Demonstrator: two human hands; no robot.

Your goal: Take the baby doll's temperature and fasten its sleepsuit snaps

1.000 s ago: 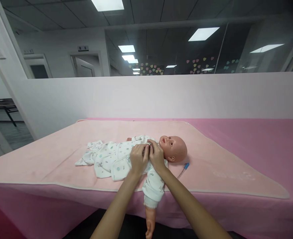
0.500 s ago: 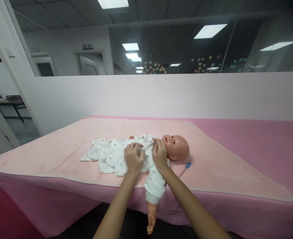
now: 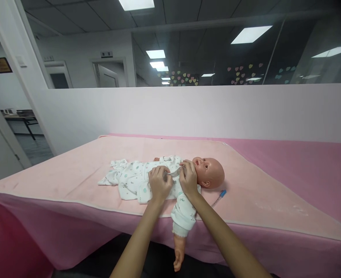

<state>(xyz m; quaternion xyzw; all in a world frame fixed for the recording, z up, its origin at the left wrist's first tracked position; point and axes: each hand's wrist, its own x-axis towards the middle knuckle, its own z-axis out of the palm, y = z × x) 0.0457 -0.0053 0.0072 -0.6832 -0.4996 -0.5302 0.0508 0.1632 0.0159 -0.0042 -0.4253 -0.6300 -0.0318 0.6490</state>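
Observation:
A baby doll [image 3: 212,172] lies on its back on a peach mat [image 3: 254,200], head to the right, one arm hanging over the front edge. It wears a white printed baby shirt [image 3: 176,192], with matching printed cloth over the legs. At the chest, my left hand [image 3: 160,182] is closed with its fingertips pinching the front of the shirt. My right hand [image 3: 189,178] pinches the shirt's edge just below the doll's chin. Between the two hands the cloth is drawn up slightly. What exactly the fingertips grip is partly hidden.
A clear thin tool with a blue end [image 3: 223,193] lies near the doll's head, beside my right forearm. Pink cloth [image 3: 309,170] covers the table under the mat. Behind stands a low white wall [image 3: 193,112] with glass above.
The whole view has shifted slightly, so everything sits a little further right. Both hands stay at the shirt front, and the cloth stretched between them has slackened a little.

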